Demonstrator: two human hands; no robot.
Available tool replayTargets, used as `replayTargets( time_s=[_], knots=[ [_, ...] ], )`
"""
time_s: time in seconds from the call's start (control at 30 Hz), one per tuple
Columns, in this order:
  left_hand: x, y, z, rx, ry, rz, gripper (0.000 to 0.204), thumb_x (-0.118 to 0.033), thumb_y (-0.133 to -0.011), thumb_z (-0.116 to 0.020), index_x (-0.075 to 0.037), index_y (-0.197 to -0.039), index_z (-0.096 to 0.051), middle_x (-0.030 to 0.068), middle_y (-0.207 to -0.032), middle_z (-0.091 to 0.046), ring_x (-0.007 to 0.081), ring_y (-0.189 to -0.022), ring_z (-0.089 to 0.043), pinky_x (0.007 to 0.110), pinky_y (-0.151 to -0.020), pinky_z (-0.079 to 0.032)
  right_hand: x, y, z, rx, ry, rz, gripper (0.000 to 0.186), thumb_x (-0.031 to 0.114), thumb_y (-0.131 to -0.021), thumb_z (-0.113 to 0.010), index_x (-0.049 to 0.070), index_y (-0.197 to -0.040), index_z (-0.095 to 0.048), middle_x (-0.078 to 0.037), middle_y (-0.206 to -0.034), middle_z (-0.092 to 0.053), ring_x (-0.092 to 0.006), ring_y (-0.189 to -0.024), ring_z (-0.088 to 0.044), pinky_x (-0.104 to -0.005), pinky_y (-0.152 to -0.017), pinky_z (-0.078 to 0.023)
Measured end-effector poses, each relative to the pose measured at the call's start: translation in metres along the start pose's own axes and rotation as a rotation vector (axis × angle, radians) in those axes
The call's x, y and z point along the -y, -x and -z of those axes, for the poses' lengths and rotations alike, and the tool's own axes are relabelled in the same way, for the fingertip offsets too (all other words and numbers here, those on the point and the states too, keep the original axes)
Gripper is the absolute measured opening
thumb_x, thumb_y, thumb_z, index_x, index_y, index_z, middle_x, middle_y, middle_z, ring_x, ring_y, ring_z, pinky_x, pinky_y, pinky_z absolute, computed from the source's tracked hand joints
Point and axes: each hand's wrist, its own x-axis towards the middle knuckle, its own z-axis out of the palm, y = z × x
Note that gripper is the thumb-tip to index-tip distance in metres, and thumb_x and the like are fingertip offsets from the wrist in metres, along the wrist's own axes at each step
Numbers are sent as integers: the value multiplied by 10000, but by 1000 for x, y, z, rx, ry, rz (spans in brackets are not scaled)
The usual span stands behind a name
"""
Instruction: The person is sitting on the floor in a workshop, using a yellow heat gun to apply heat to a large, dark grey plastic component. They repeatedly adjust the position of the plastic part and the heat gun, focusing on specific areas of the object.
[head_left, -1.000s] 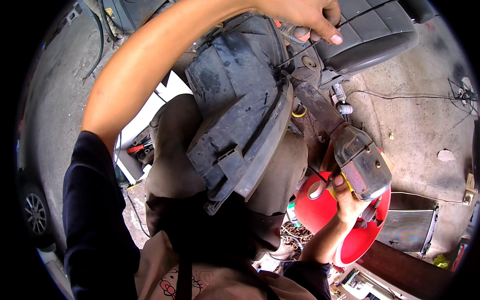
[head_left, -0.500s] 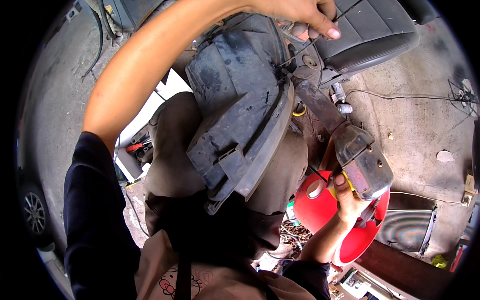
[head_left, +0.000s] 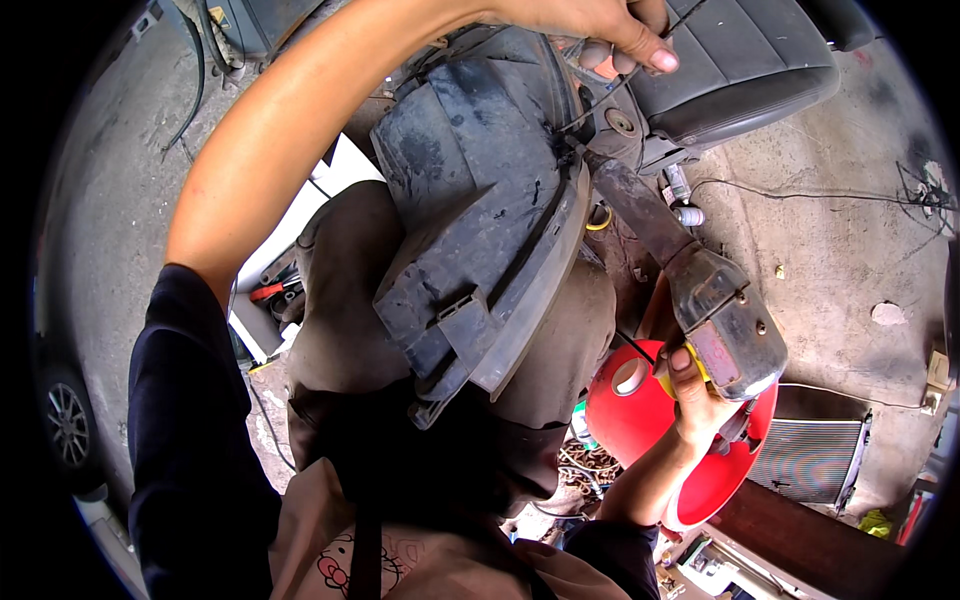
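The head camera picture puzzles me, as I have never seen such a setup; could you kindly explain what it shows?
It comes from a wide fisheye camera worn on a person's head, looking down, so straight edges bend. There is no machine: two bare hands do the work. The left hand reaches up to the top, pinching a thin wire beside a grey car seat. The right hand grips a worn power tool whose long nose points at a dusty black plastic car part resting on the lap. Below sit a red tub and a radiator on concrete ground.
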Motion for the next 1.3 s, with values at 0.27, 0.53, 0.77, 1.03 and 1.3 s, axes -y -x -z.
replayTargets(
  time_s=[0.27,0.53,0.77,1.03,1.3],
  knots=[
    [3,2,-3,-13,84,84,253,-189,-936,-722,30,-809,-725,33,-712,-689,85,-621,-611,254,-578,-481,-12,4,15,-6,268,-21,765,83,-727,-886,21,-1382,-495,-98,-1230,-645,-195,-1072,-628,-344,-941,-523],
    [4,6,0,-25,92,106,245,-194,-943,-717,26,-836,-731,46,-732,-714,91,-630,-642,252,-579,-496,-1,4,5,-74,185,-72,784,185,-714,-932,16,-1359,-520,-95,-1226,-651,-180,-1081,-625,-336,-941,-521],
    [7,8,0,-27,93,116,263,-221,-941,-723,18,-832,-731,43,-740,-719,91,-630,-640,255,-567,-484,-2,3,6,-48,234,-75,786,161,-716,-920,16,-1370,-508,-95,-1239,-644,-181,-1084,-623,-337,-939,-522],
    [7,11,0,-38,104,156,251,-231,-938,-727,2,-847,-732,32,-754,-720,76,-618,-621,244,-525,-448,-5,4,9,-49,234,-75,791,108,-713,-907,20,-1380,-492,-98,-1243,-637,-183,-1079,-621,-332,-937,-523],
    [9,13,1,-54,127,169,244,-223,-932,-735,7,-852,-731,33,-759,-722,69,-609,-614,234,-506,-433,-5,4,13,-7,244,-56,768,82,-731,-887,21,-1383,-485,-102,-1246,-631,-177,-1081,-616,-335,-917,-528]
  ],
)
